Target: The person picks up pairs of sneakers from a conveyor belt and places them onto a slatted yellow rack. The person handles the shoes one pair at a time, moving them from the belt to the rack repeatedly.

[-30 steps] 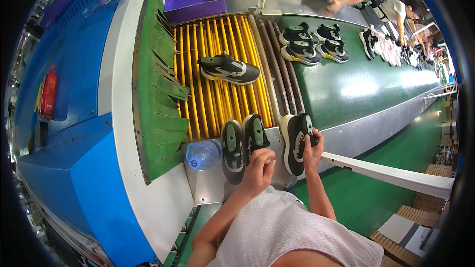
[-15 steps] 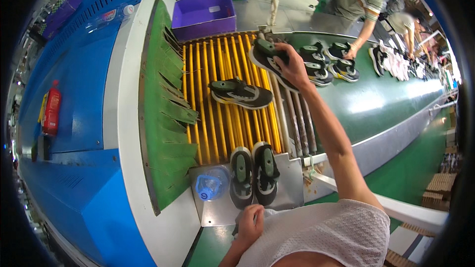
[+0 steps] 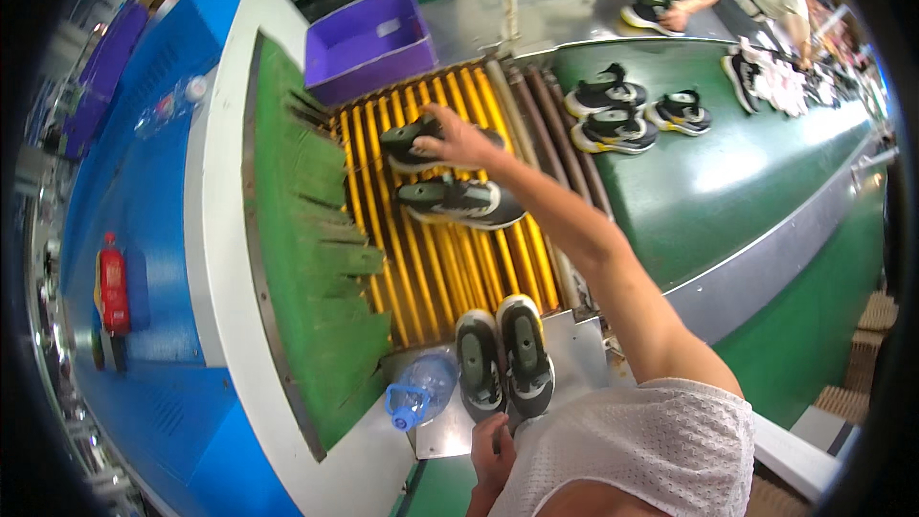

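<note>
My right hand (image 3: 458, 140) is closed round a black shoe (image 3: 406, 147) with a dark green insert in its opening, over the yellow rollers (image 3: 421, 292). Just nearer to me, a matching black and grey shoe (image 3: 469, 203) lies sideways on the same rollers. Two more such shoes, one on the left (image 3: 480, 362) and one on the right (image 3: 526, 354), stand side by side on a metal plate (image 3: 574, 354). My left hand (image 3: 492, 452) is curled close to their near ends; whether anything is in its fingers is hidden.
Left of the rollers hangs a slit green curtain (image 3: 306, 278) on a blue and white machine. A clear bottle (image 3: 428, 388) lies by the shoe pair. A purple box (image 3: 369, 57) sits beyond the rollers. Several shoes rest on the green belt (image 3: 670, 191); a co-worker's hand (image 3: 676, 15) holds another shoe.
My right hand has carried its shoe leftward, from the rollers' right edge to beside the other shoe. The co-worker has lifted a shoe off the belt. My view has shifted slightly.
</note>
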The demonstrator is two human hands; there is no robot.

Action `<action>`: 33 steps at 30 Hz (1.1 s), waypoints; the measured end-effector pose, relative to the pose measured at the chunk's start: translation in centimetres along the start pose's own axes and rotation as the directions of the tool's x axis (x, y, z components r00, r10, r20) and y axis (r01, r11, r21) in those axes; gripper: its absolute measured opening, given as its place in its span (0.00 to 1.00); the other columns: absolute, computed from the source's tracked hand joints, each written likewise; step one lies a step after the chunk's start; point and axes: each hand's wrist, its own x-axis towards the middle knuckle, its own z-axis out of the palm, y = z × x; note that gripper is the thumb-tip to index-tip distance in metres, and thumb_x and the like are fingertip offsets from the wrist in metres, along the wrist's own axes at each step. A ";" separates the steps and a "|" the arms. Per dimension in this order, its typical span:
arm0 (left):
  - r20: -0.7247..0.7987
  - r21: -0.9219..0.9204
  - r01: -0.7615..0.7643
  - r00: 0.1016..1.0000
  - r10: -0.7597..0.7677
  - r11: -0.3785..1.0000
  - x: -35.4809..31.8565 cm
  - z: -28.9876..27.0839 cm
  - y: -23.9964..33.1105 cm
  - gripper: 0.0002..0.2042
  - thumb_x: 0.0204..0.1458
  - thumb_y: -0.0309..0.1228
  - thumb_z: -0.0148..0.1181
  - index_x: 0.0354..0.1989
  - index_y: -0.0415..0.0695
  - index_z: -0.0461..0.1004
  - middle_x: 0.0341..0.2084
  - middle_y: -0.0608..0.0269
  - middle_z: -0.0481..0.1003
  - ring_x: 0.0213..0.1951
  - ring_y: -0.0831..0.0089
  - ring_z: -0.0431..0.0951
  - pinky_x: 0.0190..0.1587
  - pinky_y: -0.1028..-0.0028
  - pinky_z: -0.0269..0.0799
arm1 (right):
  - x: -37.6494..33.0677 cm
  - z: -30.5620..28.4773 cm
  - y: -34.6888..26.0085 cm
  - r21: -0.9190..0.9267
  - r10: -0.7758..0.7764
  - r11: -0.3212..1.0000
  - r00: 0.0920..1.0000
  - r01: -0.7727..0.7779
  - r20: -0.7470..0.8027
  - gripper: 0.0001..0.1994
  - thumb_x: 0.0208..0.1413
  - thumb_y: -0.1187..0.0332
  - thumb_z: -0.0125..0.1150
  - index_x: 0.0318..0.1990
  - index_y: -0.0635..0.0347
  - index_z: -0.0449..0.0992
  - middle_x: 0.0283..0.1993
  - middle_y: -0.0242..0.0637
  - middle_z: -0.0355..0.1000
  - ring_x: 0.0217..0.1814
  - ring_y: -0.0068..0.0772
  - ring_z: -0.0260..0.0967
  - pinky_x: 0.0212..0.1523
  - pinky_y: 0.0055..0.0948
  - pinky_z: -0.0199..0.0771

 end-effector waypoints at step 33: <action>-0.056 -0.030 -0.160 0.986 0.158 0.987 0.1 0.9 -2.0 0.39 0.55 0.17 0.59 0.74 0.33 0.47 0.73 0.40 0.54 0.73 0.47 0.56 0.73 0.56 0.55 | -32.6 1.0 -3.4 0.222 0.349 0.936 0.798 -0.272 -0.492 0.26 0.65 0.62 0.61 0.65 0.69 0.68 0.62 0.56 0.72 0.68 0.49 0.69 0.68 0.39 0.66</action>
